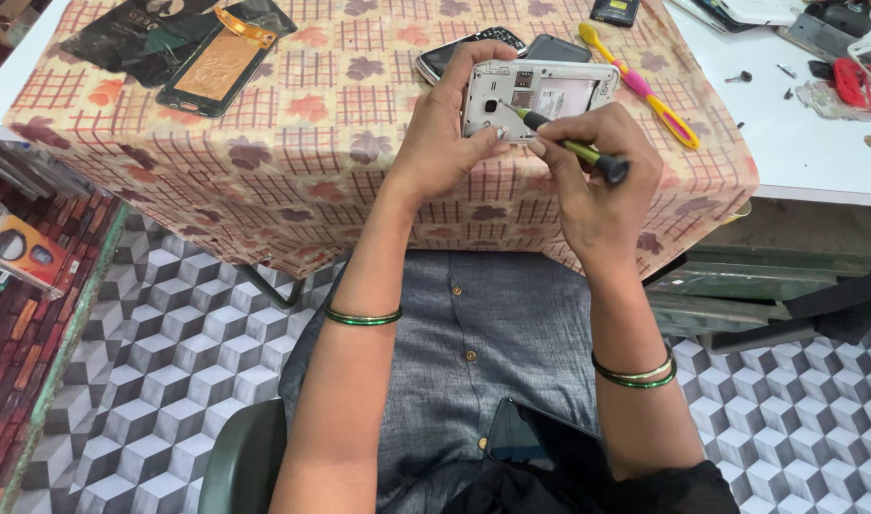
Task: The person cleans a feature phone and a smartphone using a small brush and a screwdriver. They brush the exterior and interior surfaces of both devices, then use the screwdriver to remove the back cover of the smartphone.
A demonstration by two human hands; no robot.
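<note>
Bare tablecloth (293,143) lies open left of the left hand (445,133), while two dark phones (512,46) behind and yellow-pink tweezers (645,86) rightward crowd the right hand (597,181).

Left hand (442,133) gripping open-backed white phone (540,95), right hand (597,186) pressing screwdriver (574,148) into it, above patterned tablecloth (264,152)

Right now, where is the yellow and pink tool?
In the head view, the yellow and pink tool lies on the patterned tablecloth, right of the opened white phone held in the left hand.
</note>
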